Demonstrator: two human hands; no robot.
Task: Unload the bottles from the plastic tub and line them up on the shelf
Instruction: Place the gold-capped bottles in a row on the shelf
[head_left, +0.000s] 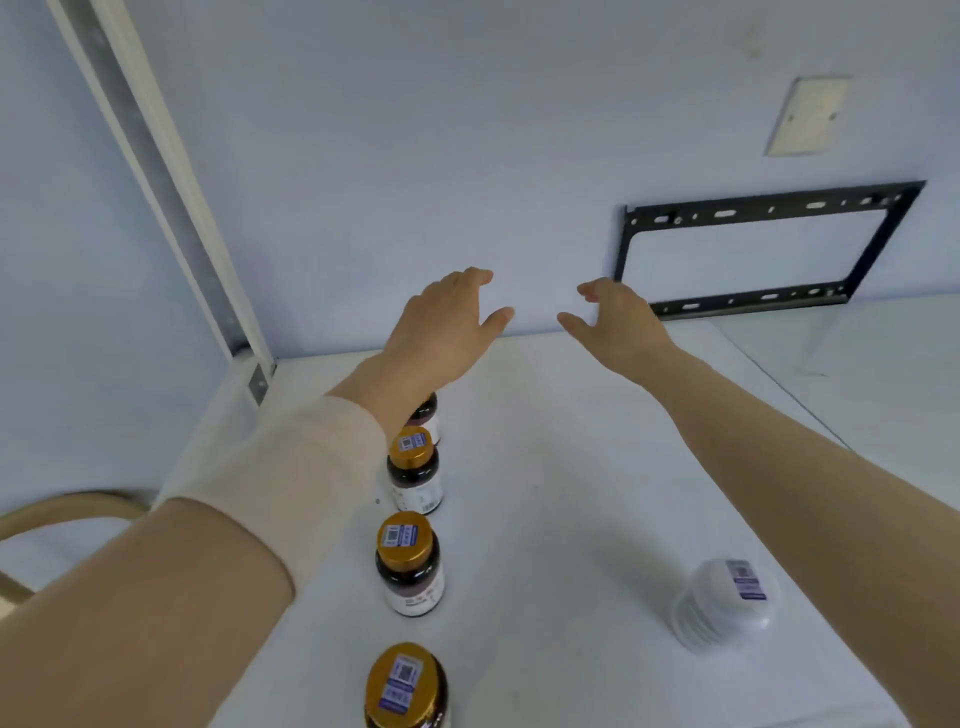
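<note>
No legible text. Code stickers on gold bottle caps (405, 537) & white bottle (727, 603) lid, too blurry to read.

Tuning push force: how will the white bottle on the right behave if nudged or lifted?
The white bottle looks plastic, so probably light, not fragile. Its ribbed side should resist slipping. Standing alone, it may tip if pushed high.

White shelf (545, 467), row of gold-capped bottles (410, 564), white bottle (727, 603) apart

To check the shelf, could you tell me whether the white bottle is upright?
Upright: the white bottle stands on the shelf, stickered cap facing up.
</note>
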